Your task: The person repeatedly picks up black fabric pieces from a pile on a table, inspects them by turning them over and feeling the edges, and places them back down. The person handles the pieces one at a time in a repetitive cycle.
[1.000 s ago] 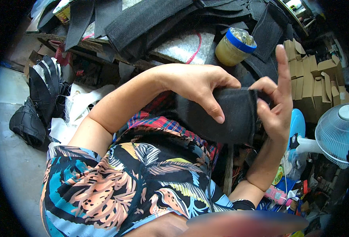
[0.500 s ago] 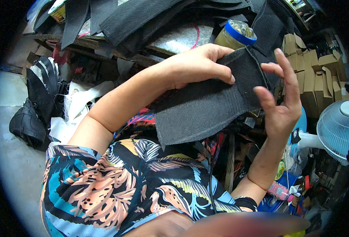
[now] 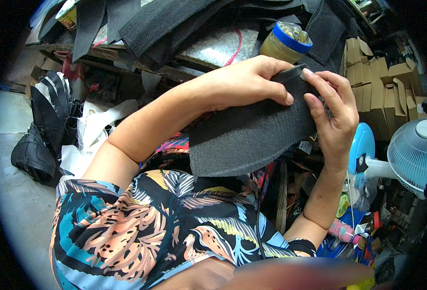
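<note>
Left hand (image 3: 245, 84), right hand (image 3: 334, 113): both clamped on black felt piece (image 3: 252, 137).

Left hand (image 3: 245, 84) and right hand (image 3: 334, 113) raised together, fingers curled in pinching grips.

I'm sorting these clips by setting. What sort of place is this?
Probably a small footwear or fabric-goods workshop: cut dark felt pieces piled on a cluttered bench, black shoes on the floor, stacked cardboard boxes, and a glue-like jar.

Cluttered workbench (image 3: 208, 48): dark felt pieces (image 3: 170, 24), blue-lidded jar (image 3: 286, 42)
</note>
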### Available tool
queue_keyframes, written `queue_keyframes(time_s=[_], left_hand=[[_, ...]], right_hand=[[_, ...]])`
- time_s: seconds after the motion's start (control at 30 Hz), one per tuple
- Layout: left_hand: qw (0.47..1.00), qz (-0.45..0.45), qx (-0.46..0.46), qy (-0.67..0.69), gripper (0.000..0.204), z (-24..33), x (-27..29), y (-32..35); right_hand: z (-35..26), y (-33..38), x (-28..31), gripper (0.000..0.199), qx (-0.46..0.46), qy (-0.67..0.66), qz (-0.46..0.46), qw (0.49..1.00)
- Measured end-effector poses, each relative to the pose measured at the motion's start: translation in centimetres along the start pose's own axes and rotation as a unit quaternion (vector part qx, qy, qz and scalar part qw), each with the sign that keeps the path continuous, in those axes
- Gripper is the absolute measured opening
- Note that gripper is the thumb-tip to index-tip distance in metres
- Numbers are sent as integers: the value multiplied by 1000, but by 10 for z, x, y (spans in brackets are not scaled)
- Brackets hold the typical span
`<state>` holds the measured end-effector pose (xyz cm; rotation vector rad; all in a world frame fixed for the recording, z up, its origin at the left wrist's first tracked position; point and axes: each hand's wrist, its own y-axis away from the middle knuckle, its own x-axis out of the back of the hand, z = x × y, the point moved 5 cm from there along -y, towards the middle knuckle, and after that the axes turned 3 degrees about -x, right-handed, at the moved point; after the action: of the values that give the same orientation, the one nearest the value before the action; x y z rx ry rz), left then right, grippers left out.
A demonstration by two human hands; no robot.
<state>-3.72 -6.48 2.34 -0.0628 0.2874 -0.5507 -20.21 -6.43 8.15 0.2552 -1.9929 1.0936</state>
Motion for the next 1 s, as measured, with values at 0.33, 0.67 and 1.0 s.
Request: queue_keyframes(time_s=[0.33,0.67,1.0], left_hand=[[998,34,43,-36,49,4,4,6],[992,77,44,84,50,-5,12,8],[987,88,40,129,45,-6,12,8]], right_hand=[[-14,2,3,42,92,149,24,984],[-6,7,8,40,82,123,-5,989],[8,27,3,73,45,122,-21,991]])
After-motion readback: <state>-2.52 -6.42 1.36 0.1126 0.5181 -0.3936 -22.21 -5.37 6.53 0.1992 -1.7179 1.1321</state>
